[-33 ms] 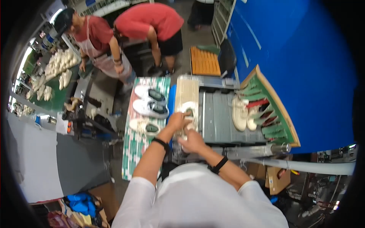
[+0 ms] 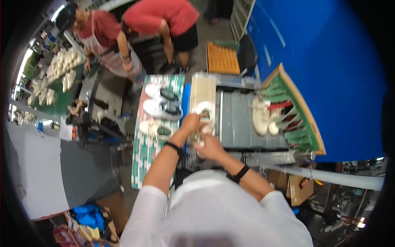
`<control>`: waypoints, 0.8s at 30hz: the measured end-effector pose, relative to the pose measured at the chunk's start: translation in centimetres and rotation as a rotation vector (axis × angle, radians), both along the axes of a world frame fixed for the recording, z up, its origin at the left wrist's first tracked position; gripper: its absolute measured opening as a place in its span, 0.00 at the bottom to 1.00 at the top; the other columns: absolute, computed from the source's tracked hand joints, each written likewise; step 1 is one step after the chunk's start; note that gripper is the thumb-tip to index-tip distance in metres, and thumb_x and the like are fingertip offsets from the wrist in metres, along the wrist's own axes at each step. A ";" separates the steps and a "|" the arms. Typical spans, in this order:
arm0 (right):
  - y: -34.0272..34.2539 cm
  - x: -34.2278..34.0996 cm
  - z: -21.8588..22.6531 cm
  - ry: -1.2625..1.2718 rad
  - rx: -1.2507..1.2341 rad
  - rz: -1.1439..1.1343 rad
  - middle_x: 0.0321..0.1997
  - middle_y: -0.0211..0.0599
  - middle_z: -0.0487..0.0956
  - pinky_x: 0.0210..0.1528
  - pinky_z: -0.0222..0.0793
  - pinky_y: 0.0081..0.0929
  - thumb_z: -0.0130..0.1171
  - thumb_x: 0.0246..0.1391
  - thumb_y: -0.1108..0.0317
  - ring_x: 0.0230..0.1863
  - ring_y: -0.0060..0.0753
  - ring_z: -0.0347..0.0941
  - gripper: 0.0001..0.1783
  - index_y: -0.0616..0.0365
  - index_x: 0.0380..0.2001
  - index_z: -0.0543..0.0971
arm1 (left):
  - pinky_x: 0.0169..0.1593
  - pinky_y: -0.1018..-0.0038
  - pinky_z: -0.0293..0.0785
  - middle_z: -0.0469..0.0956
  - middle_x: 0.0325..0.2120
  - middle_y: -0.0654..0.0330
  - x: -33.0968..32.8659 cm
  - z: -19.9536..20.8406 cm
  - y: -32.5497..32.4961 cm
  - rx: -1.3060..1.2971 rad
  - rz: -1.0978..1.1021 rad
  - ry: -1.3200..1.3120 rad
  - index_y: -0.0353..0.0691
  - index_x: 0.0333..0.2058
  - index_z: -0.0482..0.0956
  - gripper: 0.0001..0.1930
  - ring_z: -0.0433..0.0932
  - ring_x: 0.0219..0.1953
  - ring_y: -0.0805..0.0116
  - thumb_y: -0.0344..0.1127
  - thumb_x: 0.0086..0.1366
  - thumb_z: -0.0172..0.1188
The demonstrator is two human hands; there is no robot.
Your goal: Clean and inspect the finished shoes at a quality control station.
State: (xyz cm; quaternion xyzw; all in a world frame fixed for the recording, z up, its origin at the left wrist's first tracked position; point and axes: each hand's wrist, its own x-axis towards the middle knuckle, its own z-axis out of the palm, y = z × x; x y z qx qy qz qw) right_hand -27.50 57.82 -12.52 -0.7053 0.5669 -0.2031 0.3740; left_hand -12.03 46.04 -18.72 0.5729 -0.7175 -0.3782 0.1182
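A cream shoe (image 2: 203,108) lies on a tan taped board (image 2: 202,87) in front of me, partly covered by my hands. My left hand (image 2: 192,123) is on its near part, fingers curled at the dark opening. Closer to me, my right hand (image 2: 209,147) grips the shoe's near end; its fingertips are partly hidden. To the left, on a green-and-white patterned board (image 2: 143,160), are a pair of white shoes (image 2: 158,109) with dark linings and a single cream shoe (image 2: 155,130). Each of my wrists has a black band.
Right of the board runs a grey slatted conveyor (image 2: 238,119) carrying cream shoes (image 2: 260,115). Beside them stands a wood-edged rack (image 2: 306,109) with green flaps. A metal roller (image 2: 284,157) crosses the near side. Two people in red shirts (image 2: 162,16) are at the far left, near tables of shoes.
The whole view has shifted slightly, so the boards and conveyor sit a little higher in the picture. Both hands stay on the cream shoe.
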 end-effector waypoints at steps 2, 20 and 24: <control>1.3 -1.2 -0.3 -0.019 -0.001 -0.006 0.47 0.65 0.83 0.52 0.78 0.54 0.68 0.54 0.46 0.48 0.68 0.81 0.36 0.68 0.54 0.81 | 0.52 0.58 0.82 0.88 0.44 0.43 0.2 -0.1 -0.5 -0.056 -0.069 0.030 0.58 0.59 0.87 0.29 0.88 0.46 0.46 0.56 0.59 0.76; 2.1 1.4 -1.1 0.145 -0.145 0.229 0.39 0.57 0.82 0.49 0.74 0.50 0.70 0.49 0.55 0.43 0.60 0.79 0.43 0.77 0.62 0.75 | 0.55 0.68 0.79 0.87 0.52 0.46 0.7 -0.1 -2.1 0.119 0.014 0.213 0.53 0.56 0.89 0.31 0.88 0.51 0.57 0.50 0.53 0.84; 0.7 1.1 -0.3 0.279 -0.338 0.136 0.41 0.56 0.82 0.51 0.73 0.50 0.72 0.48 0.54 0.44 0.59 0.79 0.44 0.77 0.61 0.75 | 0.55 0.68 0.80 0.87 0.51 0.46 0.8 -0.1 -1.7 0.104 0.022 0.264 0.53 0.57 0.88 0.31 0.88 0.50 0.56 0.50 0.54 0.83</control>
